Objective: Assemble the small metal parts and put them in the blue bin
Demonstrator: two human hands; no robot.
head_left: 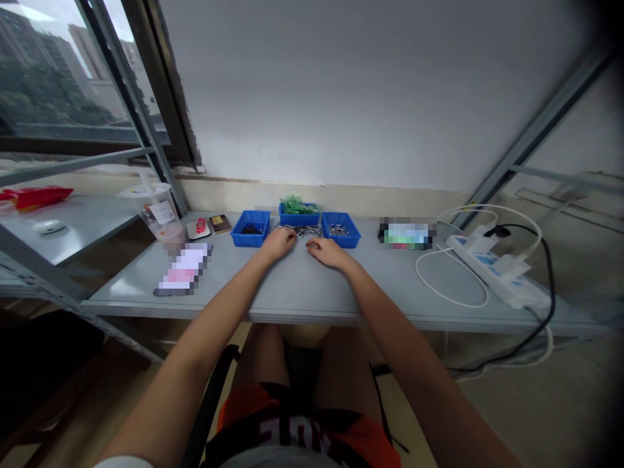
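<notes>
My left hand (279, 242) rests at the near left edge of a loose pile of small metal parts (308, 231), its fingers curled in. Facing it, my right hand (325, 251) lies just right of centre on the grey table, with thumb and fingers drawn together. Whatever is between the fingers of either hand is too small to make out. Around the pile stand a blue tray of dark small parts (251, 238) on the left, a blue tray of green pieces (299, 219) behind, and a blue tray of silvery small parts (340, 242) on the right.
Left on the table (302, 292) are a lidded drink cup (158, 211), a phone (184, 268), a red item on a white case (199, 227) and a dark box (220, 224). To the right, a lit phone (407, 234) and a power strip (497, 273) with looping cables.
</notes>
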